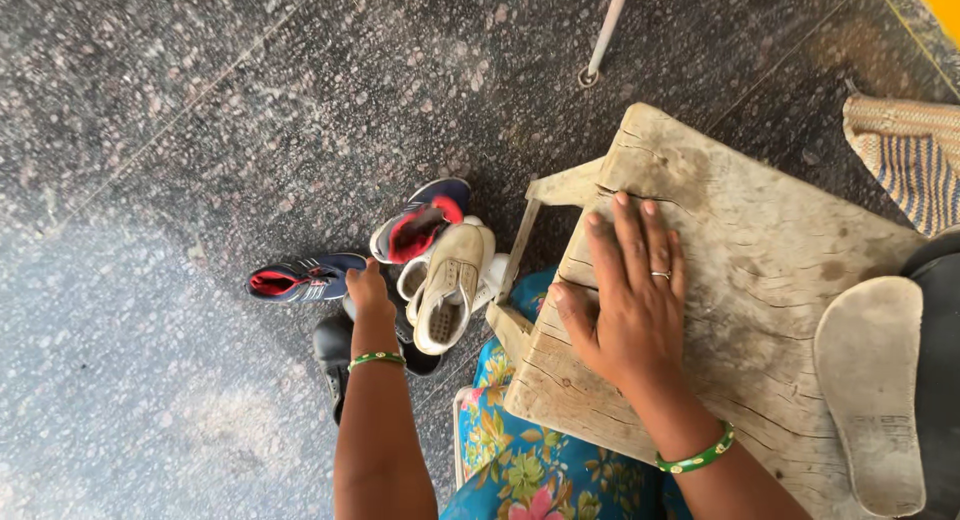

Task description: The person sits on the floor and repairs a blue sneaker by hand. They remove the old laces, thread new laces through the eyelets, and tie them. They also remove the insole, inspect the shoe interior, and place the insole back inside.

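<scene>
My right hand (628,285) lies flat, fingers spread, on a worn wooden stool (740,220); a ring is on one finger and a green bangle on the wrist. My left hand (367,290) reaches down to a pile of shoes on the floor, its fingers closed among them; what it grips is hidden. By it are a white shoe (450,280), a navy shoe with a red lining (300,277), a second navy and red shoe (420,220) and a black shoe (332,345).
A pale shoe sole (870,380) rests on the stool's right end beside a dark object (940,360). A striped woven mat (910,150) lies at the far right. A white pole (606,30) stands on the speckled stone floor. Floral blue cloth (540,470) covers my lap.
</scene>
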